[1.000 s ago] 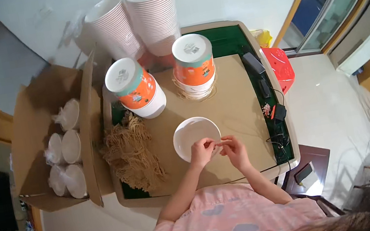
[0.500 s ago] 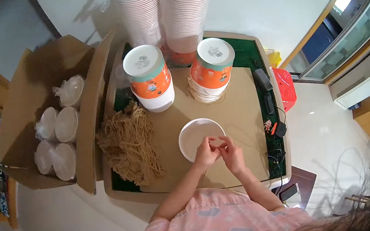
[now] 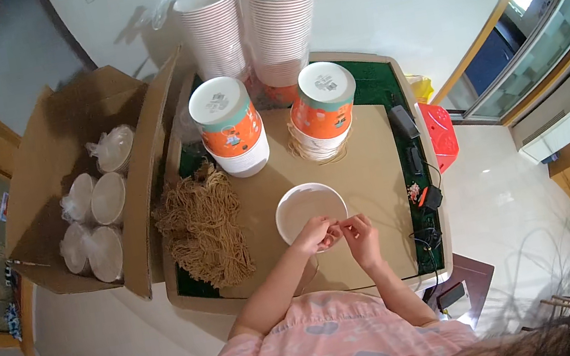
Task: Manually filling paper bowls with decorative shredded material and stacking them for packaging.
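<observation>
A white paper bucket stands with its mouth up on the brown cardboard sheet, in front of me. My left hand is over its near rim, fingers closed in a pinch. Close beside it on the right, my right hand pinches too, the fingertips of both hands nearly meeting. Whatever lies between the fingers is too small to make out. A thin strand-like line shows below the left hand. Left of the bucket lies a heap of brown twine.
Two upside-down orange-and-green paper buckets stand farther back, the right one with twine around its base. Tall bucket stacks rise behind. An open cardboard box with wrapped white tubs is at left; black adapters and cables line the right edge.
Both hands stay over the near rim, with fingers slightly shifted and the right fingertips drawn a little to the right. The whole view has tilted slightly.
</observation>
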`<action>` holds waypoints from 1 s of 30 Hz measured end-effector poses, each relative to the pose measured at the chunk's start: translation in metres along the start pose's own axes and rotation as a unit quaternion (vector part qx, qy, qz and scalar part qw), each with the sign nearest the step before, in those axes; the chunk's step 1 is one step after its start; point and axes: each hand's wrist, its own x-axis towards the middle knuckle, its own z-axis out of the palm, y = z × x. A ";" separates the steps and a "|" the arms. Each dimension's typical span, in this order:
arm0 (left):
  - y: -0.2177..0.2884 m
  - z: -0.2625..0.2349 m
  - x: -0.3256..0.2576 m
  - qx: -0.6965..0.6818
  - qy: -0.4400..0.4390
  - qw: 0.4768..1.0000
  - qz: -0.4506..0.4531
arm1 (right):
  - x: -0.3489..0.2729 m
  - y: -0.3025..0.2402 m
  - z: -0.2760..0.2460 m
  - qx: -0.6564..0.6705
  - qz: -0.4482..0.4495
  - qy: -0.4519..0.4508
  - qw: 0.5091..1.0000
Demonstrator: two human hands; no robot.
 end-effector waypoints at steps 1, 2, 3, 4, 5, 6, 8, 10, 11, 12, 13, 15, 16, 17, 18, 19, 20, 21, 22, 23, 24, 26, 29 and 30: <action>0.002 0.003 -0.003 0.025 0.000 1.000 -0.015 | 0.000 -0.002 -0.001 0.007 -0.008 0.004 1.000; 0.004 0.005 -0.005 0.049 0.000 0.998 -0.029 | -0.002 -0.001 0.000 0.008 -0.007 0.008 1.000; 0.005 0.007 -0.005 0.053 0.000 0.998 -0.029 | -0.004 -0.001 0.003 0.030 -0.015 0.002 0.999; 0.005 0.008 -0.005 0.039 -0.010 0.998 -0.048 | -0.007 0.001 0.004 0.052 -0.024 -0.004 0.998; 0.005 0.009 -0.004 0.024 -0.020 0.997 -0.066 | -0.009 0.005 0.004 0.053 -0.024 -0.001 0.998; 0.001 0.005 0.001 0.026 -0.019 0.997 -0.065 | -0.012 0.010 0.005 0.013 -0.050 -0.011 0.999; -0.011 -0.007 0.015 -0.012 0.005 0.994 -0.112 | -0.014 0.010 0.006 -0.026 -0.078 -0.023 0.996; -0.013 -0.011 0.018 -0.026 -0.024 0.992 -0.123 | -0.016 0.010 0.005 -0.024 -0.074 -0.015 0.997; -0.014 -0.012 0.019 -0.044 -0.052 0.989 -0.131 | -0.017 0.012 0.005 -0.024 -0.072 -0.012 0.997; -0.014 -0.008 0.018 -0.041 -0.053 0.989 -0.133 | -0.017 0.015 0.006 -0.023 -0.072 -0.007 0.997; -0.016 -0.001 0.019 -0.067 -0.005 0.988 -0.141 | -0.018 0.018 0.006 -0.021 -0.073 -0.001 0.997; -0.015 0.005 0.016 -0.090 0.041 0.984 -0.151 | -0.018 0.020 0.006 -0.014 -0.073 0.016 0.997; -0.013 0.007 0.013 -0.139 0.029 0.981 -0.134 | -0.018 0.019 0.005 -0.006 -0.075 0.030 0.997; -0.012 0.006 0.011 -0.187 0.018 0.975 -0.118 | -0.017 0.018 0.004 -0.007 -0.073 0.034 0.997; -0.013 0.002 0.010 -0.186 0.018 0.975 -0.119 | -0.015 0.011 0.001 0.039 -0.043 0.044 0.997; -0.015 -0.004 0.009 -0.174 -0.021 0.980 -0.097 | -0.015 0.007 0.000 0.085 -0.013 0.053 0.995; -0.016 -0.008 0.008 -0.162 -0.060 0.982 -0.076 | -0.016 0.011 0.001 0.086 -0.013 0.054 0.995; -0.013 0.000 0.004 -0.159 -0.062 0.982 -0.080 | -0.017 0.020 0.002 0.150 0.049 0.054 0.986; -0.007 0.010 -0.005 -0.076 -0.034 0.996 -0.031 | -0.017 0.025 0.002 0.214 0.111 0.054 0.969; -0.004 0.016 -0.010 0.006 -0.006 1.000 0.018 | -0.018 0.029 0.002 0.215 0.114 0.058 0.968; -0.008 0.016 -0.012 0.007 -0.004 1.000 0.018 | -0.018 0.029 0.002 0.239 0.146 0.052 0.959; -0.017 0.017 -0.017 0.336 0.100 0.877 0.327 | -0.018 0.029 0.002 0.266 0.178 0.046 0.946; -0.008 0.029 -0.035 0.478 0.124 0.794 0.355 | -0.018 0.029 -0.002 0.298 0.249 0.028 0.921; -0.007 0.029 -0.038 0.542 0.125 0.739 0.380 | -0.017 0.027 -0.002 0.309 0.261 0.017 0.915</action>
